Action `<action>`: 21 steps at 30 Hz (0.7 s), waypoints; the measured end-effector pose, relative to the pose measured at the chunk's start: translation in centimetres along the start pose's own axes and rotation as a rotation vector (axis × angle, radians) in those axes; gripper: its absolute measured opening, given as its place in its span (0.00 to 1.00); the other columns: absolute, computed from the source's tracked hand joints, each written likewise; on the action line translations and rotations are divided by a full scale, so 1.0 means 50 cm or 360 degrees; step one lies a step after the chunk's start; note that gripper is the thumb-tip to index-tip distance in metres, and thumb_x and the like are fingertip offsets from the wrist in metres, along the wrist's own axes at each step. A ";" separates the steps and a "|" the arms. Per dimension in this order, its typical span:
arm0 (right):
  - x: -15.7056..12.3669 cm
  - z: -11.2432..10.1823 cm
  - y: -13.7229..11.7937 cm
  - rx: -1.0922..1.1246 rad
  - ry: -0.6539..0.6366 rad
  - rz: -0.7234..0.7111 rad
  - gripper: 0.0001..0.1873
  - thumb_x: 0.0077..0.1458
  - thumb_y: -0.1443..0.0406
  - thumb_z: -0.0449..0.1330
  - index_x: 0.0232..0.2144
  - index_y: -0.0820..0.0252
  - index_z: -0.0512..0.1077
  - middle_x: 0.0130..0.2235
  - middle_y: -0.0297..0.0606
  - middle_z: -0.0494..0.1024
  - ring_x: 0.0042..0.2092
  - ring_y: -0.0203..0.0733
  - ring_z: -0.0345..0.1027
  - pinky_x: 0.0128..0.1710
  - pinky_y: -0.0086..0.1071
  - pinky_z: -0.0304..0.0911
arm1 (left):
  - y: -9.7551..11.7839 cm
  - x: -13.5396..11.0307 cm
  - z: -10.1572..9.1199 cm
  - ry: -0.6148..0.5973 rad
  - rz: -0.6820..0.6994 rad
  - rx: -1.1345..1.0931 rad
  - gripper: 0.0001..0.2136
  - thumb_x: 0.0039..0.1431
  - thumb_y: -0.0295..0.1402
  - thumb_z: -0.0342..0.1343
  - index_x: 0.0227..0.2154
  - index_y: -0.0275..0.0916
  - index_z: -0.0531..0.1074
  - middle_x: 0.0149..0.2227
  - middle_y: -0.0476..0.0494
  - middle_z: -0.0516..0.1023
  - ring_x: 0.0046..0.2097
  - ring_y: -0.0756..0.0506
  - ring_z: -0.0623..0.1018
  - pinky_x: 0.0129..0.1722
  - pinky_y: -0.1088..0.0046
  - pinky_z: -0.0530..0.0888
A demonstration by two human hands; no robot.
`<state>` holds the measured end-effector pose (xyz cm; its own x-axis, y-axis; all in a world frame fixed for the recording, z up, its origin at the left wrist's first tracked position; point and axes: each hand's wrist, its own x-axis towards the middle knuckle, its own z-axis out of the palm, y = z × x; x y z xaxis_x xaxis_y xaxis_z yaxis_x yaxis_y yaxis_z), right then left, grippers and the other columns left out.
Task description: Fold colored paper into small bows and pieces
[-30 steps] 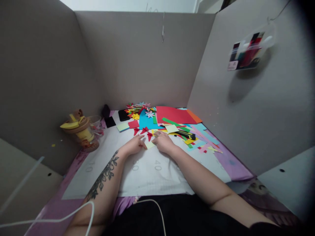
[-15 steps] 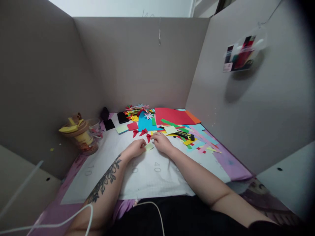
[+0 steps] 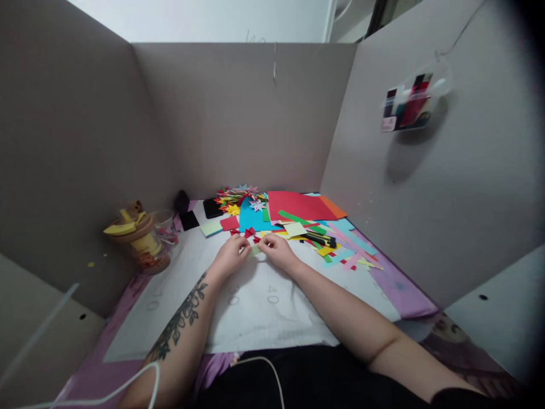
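Note:
My left hand (image 3: 233, 253) pinches one side of a small pale green paper piece (image 3: 254, 250) above the white sheet. On its other side, the fingers of my right hand (image 3: 277, 250) are closed on the same paper. Just beyond my fingertips lie several small folded red paper pieces (image 3: 250, 232), partly hidden by the hands. A pale yellow-green square of paper (image 3: 295, 229) rests behind my right hand, beside a black and yellow utility knife (image 3: 321, 237).
Coloured paper strips (image 3: 349, 237) spread to the right. Red sheets (image 3: 302, 205), a blue sheet (image 3: 255, 218) and a heap of folded paper stars (image 3: 238, 196) lie at the back. A cup-like container (image 3: 145, 241) stands left. Grey panels (image 3: 247, 113) enclose the table.
My two hands have come closer together, and the right fingers now grip the pale green paper, which is raised slightly. The view has tilted a little upward.

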<state>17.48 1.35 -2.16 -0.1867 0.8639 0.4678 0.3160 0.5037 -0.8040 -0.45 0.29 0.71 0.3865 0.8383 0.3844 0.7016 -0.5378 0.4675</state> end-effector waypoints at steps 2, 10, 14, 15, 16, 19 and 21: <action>0.002 -0.002 0.003 0.0135 0.0038 0.0103 0.08 0.49 0.64 0.57 0.21 0.62 0.70 0.26 0.33 0.70 0.31 0.36 0.62 0.30 0.27 0.57 | -0.003 0.001 -0.003 0.0038 -0.0016 -0.0034 0.07 0.55 0.31 0.48 0.26 0.37 0.70 0.31 0.45 0.69 0.34 0.47 0.70 0.33 0.72 0.66; 0.005 -0.004 0.015 0.0315 0.0116 0.0210 0.07 0.48 0.62 0.57 0.25 0.61 0.69 0.26 0.33 0.70 0.30 0.37 0.62 0.32 0.30 0.59 | -0.006 0.005 -0.009 0.0180 -0.0023 -0.0045 0.07 0.55 0.30 0.49 0.24 0.37 0.68 0.29 0.46 0.68 0.34 0.47 0.70 0.34 0.72 0.66; -0.006 0.000 -0.003 -0.0196 0.0284 -0.0130 0.11 0.48 0.67 0.58 0.37 0.58 0.69 0.39 0.38 0.71 0.42 0.43 0.63 0.44 0.38 0.59 | 0.001 0.003 -0.009 0.0218 0.0002 -0.0016 0.06 0.55 0.30 0.50 0.25 0.37 0.69 0.30 0.46 0.69 0.35 0.46 0.70 0.36 0.72 0.67; -0.009 0.001 -0.010 -0.0306 0.0251 -0.0242 0.10 0.49 0.68 0.58 0.36 0.58 0.70 0.39 0.39 0.71 0.44 0.44 0.62 0.46 0.39 0.57 | 0.004 0.003 -0.008 0.0207 0.0027 -0.0002 0.05 0.55 0.29 0.51 0.25 0.38 0.69 0.31 0.46 0.69 0.36 0.47 0.70 0.36 0.71 0.67; -0.011 0.003 -0.017 -0.0382 0.0202 -0.0328 0.07 0.50 0.69 0.57 0.34 0.57 0.70 0.39 0.39 0.71 0.44 0.44 0.61 0.47 0.39 0.57 | 0.007 0.001 -0.006 0.0190 0.0060 0.0008 0.05 0.55 0.29 0.51 0.25 0.38 0.69 0.31 0.46 0.69 0.36 0.47 0.70 0.36 0.72 0.67; -0.016 0.009 -0.030 -0.0495 0.0102 -0.0455 0.05 0.52 0.70 0.56 0.29 0.57 0.71 0.36 0.39 0.71 0.43 0.44 0.61 0.46 0.39 0.57 | 0.017 -0.002 -0.001 0.0144 0.0166 0.0008 0.04 0.55 0.29 0.51 0.27 0.38 0.69 0.32 0.45 0.69 0.36 0.47 0.70 0.38 0.72 0.68; -0.016 0.010 -0.032 -0.0512 0.0086 -0.0488 0.05 0.53 0.70 0.56 0.29 0.57 0.71 0.37 0.39 0.71 0.43 0.44 0.61 0.46 0.39 0.58 | 0.023 -0.005 0.000 0.0137 0.0216 0.0014 0.04 0.56 0.29 0.51 0.28 0.38 0.69 0.33 0.45 0.69 0.37 0.47 0.70 0.38 0.72 0.68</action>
<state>16.67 -0.16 -1.44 -0.2708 0.6689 0.6923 0.5282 0.7045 -0.4740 0.25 -0.52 1.17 0.4253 0.7472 0.5107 0.6518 -0.6443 0.4000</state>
